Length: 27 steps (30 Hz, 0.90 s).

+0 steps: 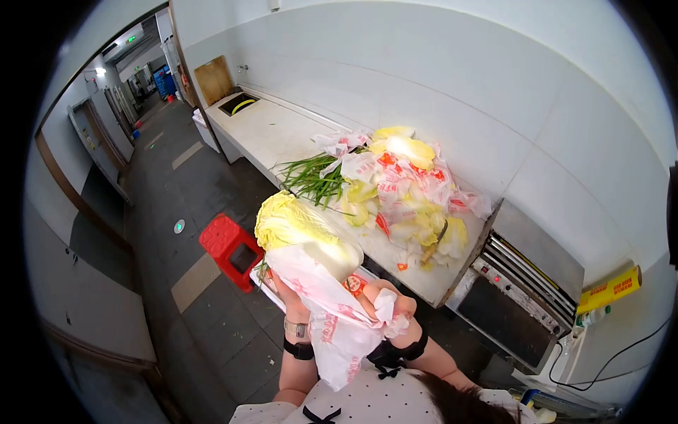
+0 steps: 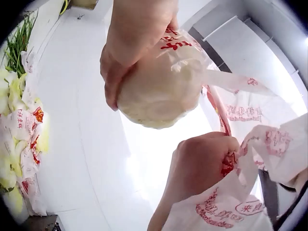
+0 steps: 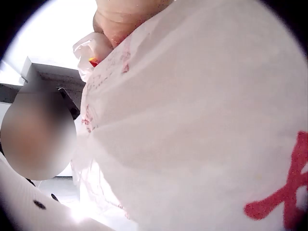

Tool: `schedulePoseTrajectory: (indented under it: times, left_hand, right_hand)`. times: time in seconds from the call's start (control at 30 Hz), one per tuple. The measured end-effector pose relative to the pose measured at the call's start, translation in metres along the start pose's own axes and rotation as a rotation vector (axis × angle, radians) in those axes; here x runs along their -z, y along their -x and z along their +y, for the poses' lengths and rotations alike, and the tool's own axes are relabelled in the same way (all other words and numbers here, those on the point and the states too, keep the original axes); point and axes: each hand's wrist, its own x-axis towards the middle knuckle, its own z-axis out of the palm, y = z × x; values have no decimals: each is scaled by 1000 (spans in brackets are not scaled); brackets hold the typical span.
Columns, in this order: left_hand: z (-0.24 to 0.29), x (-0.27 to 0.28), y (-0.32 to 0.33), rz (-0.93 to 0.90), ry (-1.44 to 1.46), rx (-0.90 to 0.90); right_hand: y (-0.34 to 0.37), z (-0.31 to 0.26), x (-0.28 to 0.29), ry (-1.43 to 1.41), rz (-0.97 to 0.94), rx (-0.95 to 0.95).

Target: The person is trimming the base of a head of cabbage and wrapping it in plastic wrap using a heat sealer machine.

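Observation:
A pale yellow-green napa cabbage (image 1: 304,230) is held up in front of the body, its lower side covered by a white plastic bag (image 1: 328,321) with red print. My left hand (image 1: 288,293) supports it from the left, and in the left wrist view that hand (image 2: 137,43) has its fingers curled round the cabbage (image 2: 161,91). My right hand (image 1: 392,311) grips the bunched bag at the right; the left wrist view shows this fist (image 2: 202,159) closed on the plastic (image 2: 269,144). Bag plastic (image 3: 187,110) fills most of the right wrist view, below the right hand (image 3: 130,17).
On the counter (image 1: 275,138) lie loose cabbage leaves (image 1: 424,230), crumpled printed bags (image 1: 395,180) and green stalks (image 1: 311,180). A red stool (image 1: 229,240) stands left on the floor. A metal machine (image 1: 519,290) with a lit red lamp stands at the right, beside a yellow roll (image 1: 614,290).

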Motion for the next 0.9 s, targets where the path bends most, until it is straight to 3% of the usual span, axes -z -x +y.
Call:
schedulePoseTrajectory:
  times: [0.07, 0.2, 0.23, 0.27, 0.43, 0.53, 0.67, 0.77, 0.87, 0.9]
  left_hand:
    - [-1, 0, -2, -10, 5, 7]
    - [-4, 3, 1, -25, 11, 47]
    - [-7, 5, 3, -25, 6, 61]
    - [-8, 7, 3, -27, 5, 74]
    - [-1, -4, -6, -75, 52, 89]
    - [3, -12, -10, -97, 60, 83]
    - [5, -25, -7, -34, 0, 9]
    - [10, -9, -11, -145, 28, -2]
    - [11, -4, -12, -110, 58, 50]
    - [12, -6, -12, -91, 59, 30]
  right_hand:
    - [1, -9, -12, 83, 65, -43]
    - [6, -16, -11, 548, 133, -117]
    - [-2, -22, -18, 726, -36, -256]
    - [-6, -15, -21, 879, -71, -335]
    - [-2, 6, -10, 878, 11, -545]
    - [6, -5, 6, 942, -44, -604]
    - [24, -44, 1, 1023, 56, -599]
    - [38, -55, -7, 993, 378, -285]
    - [45, -49, -10, 836, 607, -120]
    - [46, -50, 0, 821, 500, -112]
